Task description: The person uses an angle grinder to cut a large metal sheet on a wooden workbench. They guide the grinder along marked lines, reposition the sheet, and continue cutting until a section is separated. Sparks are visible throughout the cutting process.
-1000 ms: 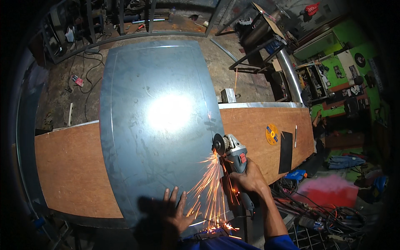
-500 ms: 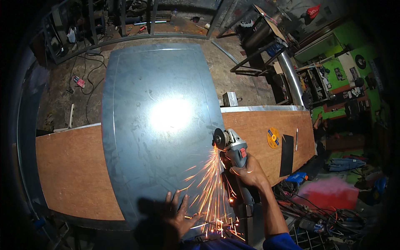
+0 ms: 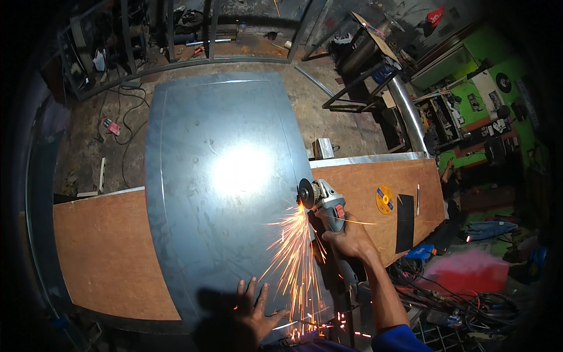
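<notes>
My right hand (image 3: 353, 236) is wrapped round the body of a grey angle grinder (image 3: 329, 205). Its dark cutting disc (image 3: 306, 192) meets the right edge of a large metal sheet (image 3: 223, 229), and orange sparks (image 3: 293, 252) spray from there toward me. With fingers spread, my left hand (image 3: 255, 311) lies flat on the sheet's near part, left of the sparks. Thin lines run along the sheet's borders. A bright glare covers its middle.
Under the sheet is a brown wooden board (image 3: 105, 252). A yellow disc (image 3: 385, 199), a dark flat strip (image 3: 404, 223) and a thin white stick (image 3: 418, 199) lie on its right part. Beyond stands a metal block (image 3: 322, 149). Cables (image 3: 469, 305) tangle at lower right.
The whole scene sits slightly lower in view. The grinder stays at the sheet's right edge, cutting with a wider spray of sparks. My left hand remains flat on the sheet.
</notes>
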Demonstrator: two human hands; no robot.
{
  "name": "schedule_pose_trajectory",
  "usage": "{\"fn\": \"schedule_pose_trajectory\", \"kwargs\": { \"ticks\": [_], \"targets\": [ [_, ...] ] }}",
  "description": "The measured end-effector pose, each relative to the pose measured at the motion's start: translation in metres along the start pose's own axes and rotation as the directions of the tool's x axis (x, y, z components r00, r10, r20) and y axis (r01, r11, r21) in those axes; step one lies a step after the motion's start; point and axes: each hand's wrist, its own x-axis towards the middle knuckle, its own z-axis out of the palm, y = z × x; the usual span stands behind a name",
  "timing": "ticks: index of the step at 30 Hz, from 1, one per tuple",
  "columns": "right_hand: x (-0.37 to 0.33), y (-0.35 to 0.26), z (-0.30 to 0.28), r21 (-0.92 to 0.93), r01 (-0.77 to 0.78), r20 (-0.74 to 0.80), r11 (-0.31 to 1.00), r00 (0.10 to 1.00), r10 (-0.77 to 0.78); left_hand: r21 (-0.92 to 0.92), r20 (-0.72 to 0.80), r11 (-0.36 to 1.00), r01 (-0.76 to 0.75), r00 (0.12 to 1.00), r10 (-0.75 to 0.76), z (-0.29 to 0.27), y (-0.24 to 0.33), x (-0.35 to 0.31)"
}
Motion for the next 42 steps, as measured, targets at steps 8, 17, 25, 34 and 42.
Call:
{"fn": "schedule_pose_trajectory", "kwargs": {
  "ticks": [8,17,25,34,42],
  "targets": [
    [0.008,-0.016,-0.008,-0.046,-0.040,0.018,0.998,0.999,0.040,0.046,-0.022,0.998,-0.041,0.999,0.042,-0.009,0.006,0.005],
    [0.030,-0.014,-0.004,-0.001,0.073,-0.020,0.997,0.997,-0.073,0.103,0.040,0.993,-0.058,0.998,0.054,-0.003,-0.003,-0.001],
    [0.042,-0.031,-0.010,-0.019,0.058,-0.005,0.998,0.998,-0.058,0.137,0.017,0.990,-0.021,1.000,0.019,0.000,0.000,-0.002],
    [0.065,-0.039,-0.015,0.048,0.049,0.044,0.998,0.998,-0.051,0.057,0.068,0.995,0.076,0.995,-0.080,0.004,0.002,-0.006],
    [0.065,-0.046,-0.018,0.040,0.088,0.020,0.995,0.996,-0.089,-0.118,0.004,0.985,0.124,0.992,-0.124,0.014,0.000,-0.003]
  ]
}}
